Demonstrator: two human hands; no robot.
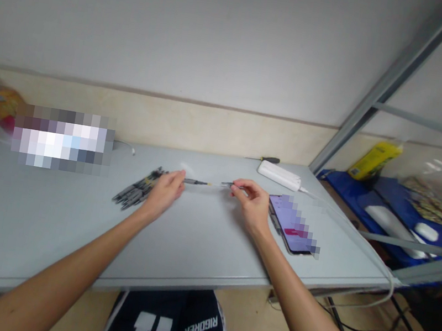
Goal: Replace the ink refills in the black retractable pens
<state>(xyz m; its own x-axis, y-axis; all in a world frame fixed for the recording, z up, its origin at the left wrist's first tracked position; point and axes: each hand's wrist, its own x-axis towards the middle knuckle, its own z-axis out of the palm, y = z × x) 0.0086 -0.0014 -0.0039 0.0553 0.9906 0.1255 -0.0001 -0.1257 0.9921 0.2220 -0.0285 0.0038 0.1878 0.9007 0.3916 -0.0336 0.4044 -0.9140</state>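
Spanning the frame from the left edge to right of centre: pale grey desk (192, 239). Metal frame bar (364, 110) slants down from the upper right to the desk's back corner. Left hand (164, 191), just left of centre: fingers curled in, thumb and fingertips pinched together. Right hand (253, 201), right of centre: likewise in a pinch, other fingers loosely bent. Phone (290, 221) lies screen up, near the right hand. Pile of grey pens (137, 191) lies slantwise, left of centre, beside the left hand. White power strip (278, 175) farther back, right of centre; screwdriver (271, 160) behind it. Grey pen piece (197, 182), mid-frame, gripped by left hand, yellowish tip rightward. Small dark piece (226, 184) pinched by right hand. Pale thin strand between them blurred; cannot tell whether it joins both.
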